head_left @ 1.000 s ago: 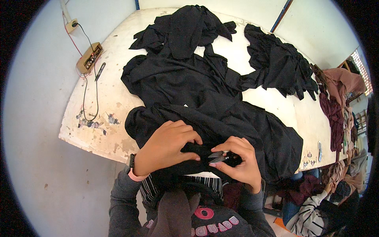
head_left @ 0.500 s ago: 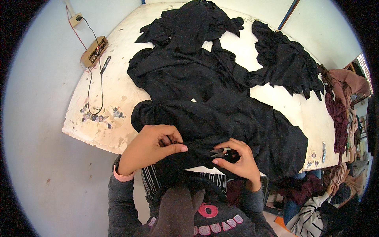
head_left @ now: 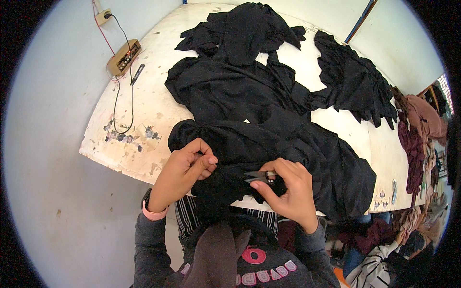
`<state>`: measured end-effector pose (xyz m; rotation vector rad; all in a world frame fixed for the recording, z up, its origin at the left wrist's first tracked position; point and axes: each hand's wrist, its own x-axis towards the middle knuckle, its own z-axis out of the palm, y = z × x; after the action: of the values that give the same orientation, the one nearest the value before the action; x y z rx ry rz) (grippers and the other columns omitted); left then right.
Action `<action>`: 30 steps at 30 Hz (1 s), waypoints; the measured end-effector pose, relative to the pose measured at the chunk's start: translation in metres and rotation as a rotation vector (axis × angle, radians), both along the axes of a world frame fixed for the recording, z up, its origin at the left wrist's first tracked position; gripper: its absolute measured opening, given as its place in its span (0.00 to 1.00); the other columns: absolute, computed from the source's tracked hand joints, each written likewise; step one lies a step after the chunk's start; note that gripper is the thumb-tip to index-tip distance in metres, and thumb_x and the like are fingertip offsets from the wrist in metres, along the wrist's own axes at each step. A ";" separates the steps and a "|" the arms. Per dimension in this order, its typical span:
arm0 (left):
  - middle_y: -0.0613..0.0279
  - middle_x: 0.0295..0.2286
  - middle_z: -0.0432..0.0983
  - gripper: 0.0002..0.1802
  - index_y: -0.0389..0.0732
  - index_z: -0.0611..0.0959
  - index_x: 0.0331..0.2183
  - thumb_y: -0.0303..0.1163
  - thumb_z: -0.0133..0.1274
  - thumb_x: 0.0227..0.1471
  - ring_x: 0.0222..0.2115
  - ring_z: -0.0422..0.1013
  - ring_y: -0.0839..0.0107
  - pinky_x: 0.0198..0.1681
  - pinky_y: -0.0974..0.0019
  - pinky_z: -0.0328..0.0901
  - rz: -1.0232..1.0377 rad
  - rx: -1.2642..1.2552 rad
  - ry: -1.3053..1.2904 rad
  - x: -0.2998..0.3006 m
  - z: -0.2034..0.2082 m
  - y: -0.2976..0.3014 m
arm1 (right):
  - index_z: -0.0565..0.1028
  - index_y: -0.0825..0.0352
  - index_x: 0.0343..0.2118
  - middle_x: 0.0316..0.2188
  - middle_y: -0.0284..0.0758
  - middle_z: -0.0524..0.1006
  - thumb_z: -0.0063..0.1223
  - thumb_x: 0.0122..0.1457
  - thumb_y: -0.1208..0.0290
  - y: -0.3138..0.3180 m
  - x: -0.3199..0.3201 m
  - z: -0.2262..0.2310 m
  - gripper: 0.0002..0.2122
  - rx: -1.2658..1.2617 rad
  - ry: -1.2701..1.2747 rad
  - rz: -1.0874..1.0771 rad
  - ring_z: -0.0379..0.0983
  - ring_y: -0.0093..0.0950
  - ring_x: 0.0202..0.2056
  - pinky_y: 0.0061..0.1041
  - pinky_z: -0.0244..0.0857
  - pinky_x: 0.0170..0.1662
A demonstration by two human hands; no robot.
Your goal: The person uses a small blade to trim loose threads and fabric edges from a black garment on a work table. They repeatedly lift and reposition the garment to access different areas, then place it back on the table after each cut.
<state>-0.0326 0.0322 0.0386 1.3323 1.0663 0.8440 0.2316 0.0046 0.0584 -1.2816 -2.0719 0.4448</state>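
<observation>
A large black cloth (head_left: 240,93) lies in folds over the table, its near part hanging toward my lap. My left hand (head_left: 189,168) is over its near left part, thumb and forefinger pinched together; whatever is between the fingertips is too small to make out. Just to the right, my right hand (head_left: 288,187) grips small thread snips (head_left: 256,175) between thumb and fingers. The blades point left, toward my left hand, and stand slightly apart above the cloth.
More black cloth (head_left: 355,79) is heaped at the far right of the pale, stained table (head_left: 103,149). At left are a brown control box (head_left: 124,57) with cables and a slim dark tool (head_left: 138,74). Maroon cloth (head_left: 414,153) and another person's striped sleeve (head_left: 377,264) appear at right.
My left hand has moved up and away from me, off the cloth's near fold. My right hand has brought the snips a little farther forward and left. The whole view has shifted slightly.
</observation>
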 end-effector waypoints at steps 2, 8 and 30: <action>0.65 0.24 0.78 0.10 0.36 0.74 0.37 0.33 0.52 0.67 0.24 0.70 0.82 0.29 0.73 0.66 0.042 0.070 0.087 0.003 0.002 -0.003 | 0.78 0.61 0.29 0.23 0.30 0.76 0.69 0.52 0.58 0.004 -0.009 0.001 0.13 0.090 -0.052 -0.008 0.74 0.31 0.25 0.30 0.60 0.30; 0.59 0.23 0.79 0.11 0.35 0.73 0.37 0.33 0.52 0.66 0.24 0.76 0.74 0.29 0.70 0.68 0.098 0.227 0.289 0.012 0.013 -0.010 | 0.79 0.62 0.27 0.20 0.30 0.77 0.70 0.50 0.57 0.014 -0.029 0.005 0.14 0.220 -0.156 0.006 0.74 0.31 0.22 0.29 0.59 0.28; 0.54 0.46 0.77 0.21 0.42 0.83 0.47 0.35 0.65 0.51 0.46 0.73 0.53 0.50 0.58 0.65 0.254 0.693 0.695 -0.009 0.019 -0.047 | 0.82 0.62 0.42 0.31 0.32 0.81 0.73 0.47 0.63 0.029 -0.006 -0.008 0.19 -0.225 0.171 0.179 0.75 0.27 0.29 0.25 0.67 0.35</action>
<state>-0.0414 -0.0148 0.0574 2.2050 1.5803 1.0147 0.2261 0.0334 0.0504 -1.1414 -2.0412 0.8595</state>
